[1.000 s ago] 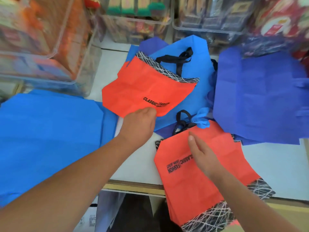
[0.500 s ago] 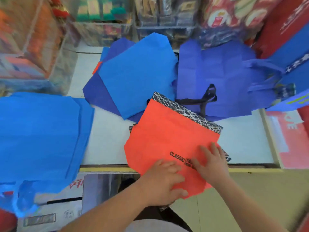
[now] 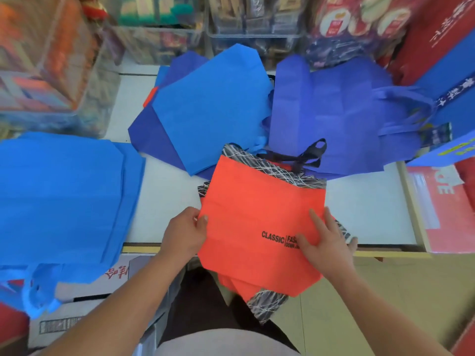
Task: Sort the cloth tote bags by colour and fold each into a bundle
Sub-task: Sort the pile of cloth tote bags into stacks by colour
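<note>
Far left: light blue stack (image 3: pixel 59 196), several bags laid flat on one another, handles hanging off the near edge, looks like one colour already grouped. Bare strip of white counter (image 3: pixel 164 201) next to it. Left hand (image 3: pixel 183 233) pinches the left edge of the top orange bag (image 3: pixel 257 209), thumb on top, other fingers tucked under and hidden. That bag lies flat at the counter's near edge, partly overhanging, lettering up, on an orange stack (image 3: pixel 267 301) whose black-and-white patterned bands stick out below and at the sides. Behind, centre: mixed pile (image 3: pixel 210 111), a light blue bag over darker blue ones, sliver of orange poking out at its left, so not sorted yet. Right hand (image 3: pixel 326 245) lies flat on the top orange bag by the lettering, fingers straight and spread, pressing, not grasping. Black handle (image 3: pixel 308 155) of an orange bag lies onto the violet-blue bags (image 3: pixel 334 111) at right rear, which are spread loose and touch the mixed pile. Clear bins (image 3: pixel 252 21) along the back, red box (image 3: pixel 442 209) far right.

Progress, judged: sorting roughly midway, light blue and orange groups forming, centre pile left to split. No folded bundle in view, so all folding is left to do
</note>
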